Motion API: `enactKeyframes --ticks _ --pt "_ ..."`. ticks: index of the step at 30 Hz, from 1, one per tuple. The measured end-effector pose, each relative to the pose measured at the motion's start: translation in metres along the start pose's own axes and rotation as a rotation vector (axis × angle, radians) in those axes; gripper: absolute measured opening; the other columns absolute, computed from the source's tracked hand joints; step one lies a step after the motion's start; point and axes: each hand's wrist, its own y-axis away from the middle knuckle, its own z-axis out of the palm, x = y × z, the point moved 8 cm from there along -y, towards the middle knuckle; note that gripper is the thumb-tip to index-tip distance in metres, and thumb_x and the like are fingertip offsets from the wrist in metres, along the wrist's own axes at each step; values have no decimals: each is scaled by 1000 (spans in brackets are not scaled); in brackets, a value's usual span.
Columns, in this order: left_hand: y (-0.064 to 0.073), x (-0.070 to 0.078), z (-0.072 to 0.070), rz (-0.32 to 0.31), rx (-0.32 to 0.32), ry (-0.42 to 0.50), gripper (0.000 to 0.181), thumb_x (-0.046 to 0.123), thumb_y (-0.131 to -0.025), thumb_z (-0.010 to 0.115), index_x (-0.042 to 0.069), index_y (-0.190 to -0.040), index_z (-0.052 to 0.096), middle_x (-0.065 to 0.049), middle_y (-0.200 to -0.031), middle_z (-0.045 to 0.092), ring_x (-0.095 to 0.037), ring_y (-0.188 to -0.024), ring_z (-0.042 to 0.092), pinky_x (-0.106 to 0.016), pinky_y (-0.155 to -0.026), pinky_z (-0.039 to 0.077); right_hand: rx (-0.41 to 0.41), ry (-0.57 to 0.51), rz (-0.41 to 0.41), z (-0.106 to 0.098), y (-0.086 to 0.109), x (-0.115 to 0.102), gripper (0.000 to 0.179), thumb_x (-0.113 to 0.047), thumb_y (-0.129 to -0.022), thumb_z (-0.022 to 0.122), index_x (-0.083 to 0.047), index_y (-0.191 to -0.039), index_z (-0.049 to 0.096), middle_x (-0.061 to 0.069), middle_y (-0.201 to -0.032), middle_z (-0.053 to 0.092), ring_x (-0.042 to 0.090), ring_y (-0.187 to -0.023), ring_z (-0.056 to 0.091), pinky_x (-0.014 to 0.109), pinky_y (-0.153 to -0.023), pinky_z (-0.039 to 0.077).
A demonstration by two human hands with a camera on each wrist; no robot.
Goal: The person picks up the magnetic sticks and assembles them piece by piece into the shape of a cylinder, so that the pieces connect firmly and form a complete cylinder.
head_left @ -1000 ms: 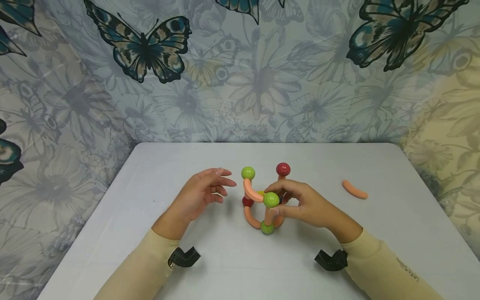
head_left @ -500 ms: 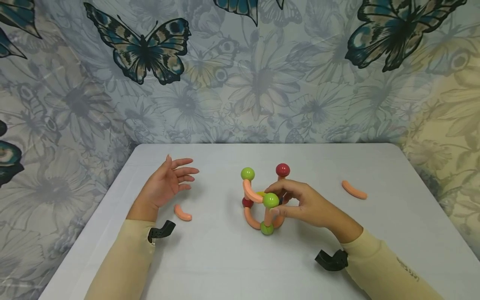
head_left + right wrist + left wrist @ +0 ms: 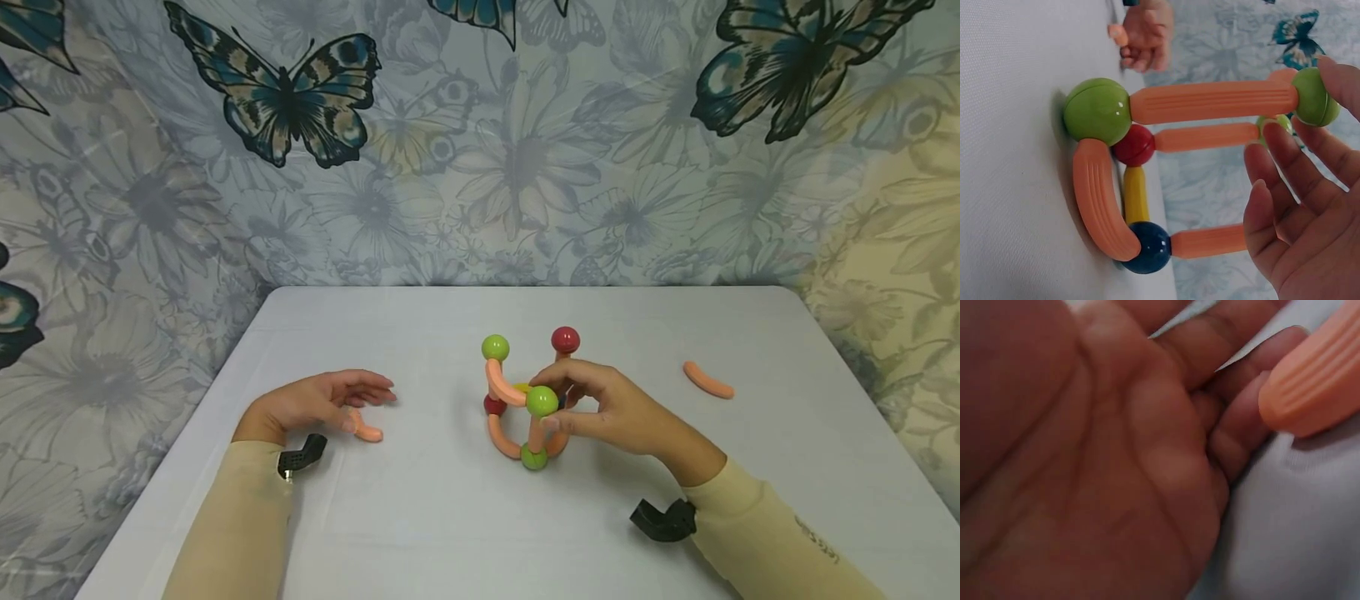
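Note:
My right hand pinches the near top green ball of a ball-and-stick toy frame standing on the table. In the right wrist view, the thumb and fingers surround that ball. Orange sticks, a yellow stick, a red ball and a blue ball join below it. At the left, my left hand hovers palm down with loosely bent fingers by a short curved orange stick. Its thumb overlaps the stick's end, and the ribbed stick shows beside the little finger in the left wrist view.
Another curved orange stick lies on the white table to the right. A butterfly-patterned cloth hangs behind the table's back edge. Black wrist mounts stick out from both sleeves.
My left hand first swung left from beside the frame, uncovering the short curved stick, then turned palm down and lowered over it. The right hand keeps its hold on the frame.

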Motion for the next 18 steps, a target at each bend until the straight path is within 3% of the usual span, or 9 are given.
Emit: enactKeyframes --ticks 4,8,13,18 --pt "-10 10 18 -133 -13 -225 62 7 -90 89 10 -148 66 -14 -143 60 -20 -110 61 -28 -95 48 1 -2 3 -1 1 1 42 -6 -97 83 -23 -133 71 -4 -116 73 22 -109 67 42 -87 57" --pt "-20 16 24 -183 37 -375 47 7 -90 88 13 -135 73 -8 -118 65 -23 -106 54 -28 -85 49 5 1 -1 -1 1 2 40 -6 -97 83 -21 -132 71 -4 -115 73 22 -107 67 41 -87 57" --pt "-24 17 16 -137 131 -339 40 -4 -90 83 -2 -128 72 -12 -103 67 -24 -92 58 -27 -77 50 5 6 -4 0 0 1 41 -6 -97 83 -21 -132 71 -4 -116 73 22 -108 67 41 -88 58" --pt "-25 16 -2 -127 327 -367 36 7 -92 87 2 -125 73 -12 -104 66 -20 -79 57 -28 -72 49 7 10 -2 0 0 1 42 -6 -96 84 -23 -132 71 -4 -115 73 22 -108 67 42 -87 58"
